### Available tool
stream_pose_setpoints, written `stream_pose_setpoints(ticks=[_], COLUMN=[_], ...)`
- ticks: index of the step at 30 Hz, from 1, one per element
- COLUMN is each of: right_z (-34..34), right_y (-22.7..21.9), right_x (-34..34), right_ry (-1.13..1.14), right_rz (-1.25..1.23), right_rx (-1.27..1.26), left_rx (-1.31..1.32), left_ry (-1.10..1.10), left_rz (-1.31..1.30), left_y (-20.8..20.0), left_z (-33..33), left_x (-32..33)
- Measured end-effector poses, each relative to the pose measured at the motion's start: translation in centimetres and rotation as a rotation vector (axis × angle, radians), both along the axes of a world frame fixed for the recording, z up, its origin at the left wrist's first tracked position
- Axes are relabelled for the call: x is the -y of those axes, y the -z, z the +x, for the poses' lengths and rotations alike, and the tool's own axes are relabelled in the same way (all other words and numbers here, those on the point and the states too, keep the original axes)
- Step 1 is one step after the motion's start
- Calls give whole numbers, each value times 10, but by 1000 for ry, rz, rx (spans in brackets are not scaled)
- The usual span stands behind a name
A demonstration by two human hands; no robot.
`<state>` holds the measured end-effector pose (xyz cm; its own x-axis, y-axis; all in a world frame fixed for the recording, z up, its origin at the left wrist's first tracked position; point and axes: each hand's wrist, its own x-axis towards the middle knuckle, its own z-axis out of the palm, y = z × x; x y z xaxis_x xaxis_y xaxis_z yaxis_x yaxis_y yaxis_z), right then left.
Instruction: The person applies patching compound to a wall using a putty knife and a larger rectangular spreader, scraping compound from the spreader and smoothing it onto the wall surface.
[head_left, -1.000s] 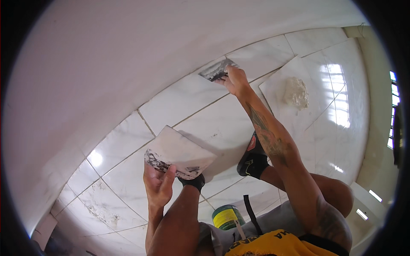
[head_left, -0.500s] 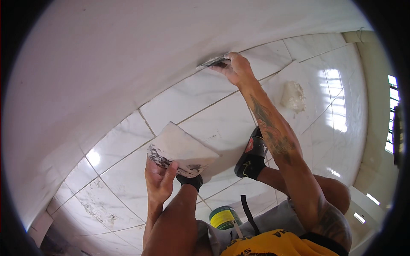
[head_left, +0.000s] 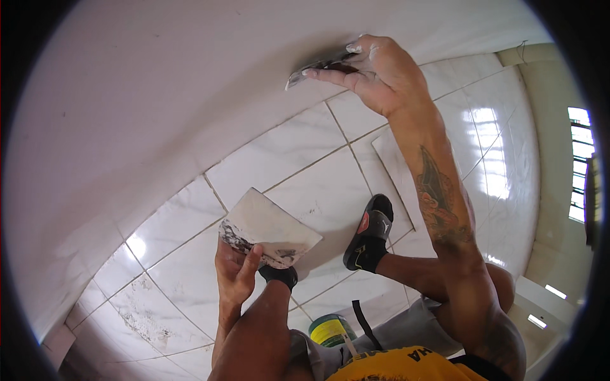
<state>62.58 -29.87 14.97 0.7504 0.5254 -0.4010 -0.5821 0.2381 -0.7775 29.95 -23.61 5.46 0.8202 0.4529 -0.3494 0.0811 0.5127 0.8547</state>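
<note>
My right hand (head_left: pixel 387 76) is stretched up to the wall, its fingers closed round a thin, flat putty knife (head_left: pixel 304 71). The blade lies close along the white wall (head_left: pixel 146 82), and white residue coats the fingertips. Lower down, my left hand (head_left: pixel 236 273) grips a pale, four-sided flat board (head_left: pixel 273 222) by its near edge, thumb on top. Dark worn patches and white smears mark the board along the gripped side. Its underside, with most of the left fingers, is hidden.
White marbled tiles (head_left: pixel 184 292) cover the floor, with dirty residue at the left. My feet in black slides (head_left: pixel 370 230) stand below the board. A green and yellow tub (head_left: pixel 327 330) is close to my body. A loose tile edge (head_left: pixel 394 184) shows beside my right forearm.
My right hand has moved up the wall and slightly right with the putty knife, from near the floor joint. The left hand and board are nearly still. My forearm now covers the whitish lump.
</note>
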Motion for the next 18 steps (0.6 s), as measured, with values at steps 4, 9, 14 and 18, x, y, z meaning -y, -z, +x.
stream_pose_setpoints(ticks=[4,9,14,18], right_z=[-6,-18,-48,-57], right_y=[-16,-13,63,165], right_x=[-4,29,57,43], right_ry=[12,-302,98,116], right_rz=[25,-343,-51,-246], right_rx=[26,672,-104,-229], left_rx=[-8,-39,-51,-38], left_ry=[1,-3,3,-21], left_rz=[16,63,88,90], left_y=[-2,0,7,6], left_z=[-2,-4,-11,-7], left_x=[-3,-6,-13,-16])
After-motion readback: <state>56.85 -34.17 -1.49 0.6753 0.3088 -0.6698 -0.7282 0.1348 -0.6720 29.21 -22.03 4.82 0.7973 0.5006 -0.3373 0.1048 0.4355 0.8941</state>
